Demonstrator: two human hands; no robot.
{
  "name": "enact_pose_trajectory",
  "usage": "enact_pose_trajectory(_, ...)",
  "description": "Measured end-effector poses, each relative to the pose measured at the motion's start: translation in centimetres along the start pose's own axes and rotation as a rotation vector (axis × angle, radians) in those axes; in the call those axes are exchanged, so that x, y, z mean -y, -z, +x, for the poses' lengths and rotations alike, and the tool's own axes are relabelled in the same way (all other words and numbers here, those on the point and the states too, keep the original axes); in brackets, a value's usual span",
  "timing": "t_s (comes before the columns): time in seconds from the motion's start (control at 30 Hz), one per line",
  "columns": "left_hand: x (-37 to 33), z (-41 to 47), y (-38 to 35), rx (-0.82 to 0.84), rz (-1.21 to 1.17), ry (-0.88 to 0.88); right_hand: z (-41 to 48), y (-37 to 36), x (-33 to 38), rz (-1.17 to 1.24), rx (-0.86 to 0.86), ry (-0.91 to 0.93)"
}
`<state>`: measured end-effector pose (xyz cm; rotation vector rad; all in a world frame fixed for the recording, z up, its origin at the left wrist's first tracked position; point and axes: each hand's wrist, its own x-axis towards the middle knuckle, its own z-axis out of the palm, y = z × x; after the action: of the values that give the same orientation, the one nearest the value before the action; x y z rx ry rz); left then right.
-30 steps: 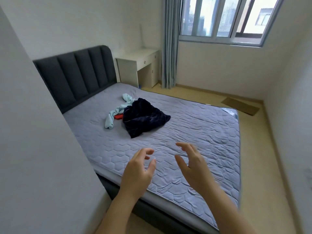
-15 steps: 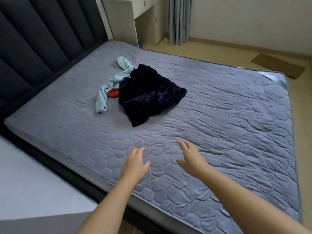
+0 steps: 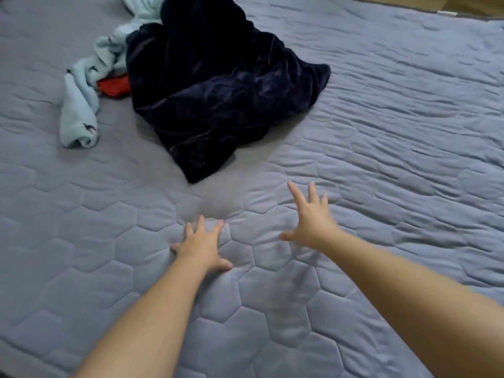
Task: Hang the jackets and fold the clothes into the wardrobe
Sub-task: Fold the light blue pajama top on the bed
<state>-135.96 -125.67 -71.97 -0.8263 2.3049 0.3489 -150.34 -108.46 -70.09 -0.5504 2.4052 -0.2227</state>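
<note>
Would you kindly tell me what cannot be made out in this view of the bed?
Head view:
- red garment: mostly buried under the dark garment; type unclear.
- light blue garment: top cut off by the upper edge.
- right hand: motion-blurred; contact with the mattress unclear.
- wardrobe: outside the frame.

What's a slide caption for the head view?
Left hand flat on the quilted mattress, right hand outstretched toward a navy garment beside light blue cloth and red cloth.
</note>
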Motion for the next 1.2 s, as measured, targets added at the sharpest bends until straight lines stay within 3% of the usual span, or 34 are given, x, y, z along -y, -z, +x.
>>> enact_pose_trajectory(0.1,0.8,1.8,-0.4,0.055,0.059,-0.055,4.4,0.7,0.5,0.019,0.024,-0.057)
enact_pose_trajectory(0.17,1.2,3.7,2.1,0.005,-0.009,-0.084,5.7,0.2,0.1,-0.008,0.085,-0.122)
enact_pose_trajectory(0.27,1.3,6.7,7.5,-0.418,-0.103,-0.099,6.6,-2.1,-0.5,-0.014,0.142,-0.203)
enact_pose_trajectory(0.33,0.5,8.9,10.6,-0.721,-0.002,-0.178,7.5,-2.7,-0.5,0.0,0.144,-0.234)
enact_pose_trajectory(0.37,-0.3,10.1,11.9,-0.789,0.046,-0.217,7.7,-2.7,-0.4,0.007,0.149,-0.246)
enact_pose_trajectory(0.57,-5.0,16.4,15.7,-0.649,0.304,-0.144,8.6,-2.8,-0.6,-0.014,0.142,-0.258)
enact_pose_trajectory(0.77,-2.9,17.7,12.0,-0.659,0.504,-0.311,9.4,-2.6,-0.4,-0.008,0.167,-0.256)
enact_pose_trajectory(0.9,0.6,15.1,11.1,-0.476,0.624,-0.284,8.9,-2.1,-0.8,-0.02,0.16,-0.251)
enact_pose_trajectory(1.07,7.9,8.1,9.9,-0.068,0.744,-0.034,8.3,-1.6,-0.6,0.001,0.15,-0.204)
enact_pose_trajectory(1.2,6.3,4.3,10.9,0.486,0.717,0.122,7.6,-1.4,-0.4,0.0,0.167,-0.174)
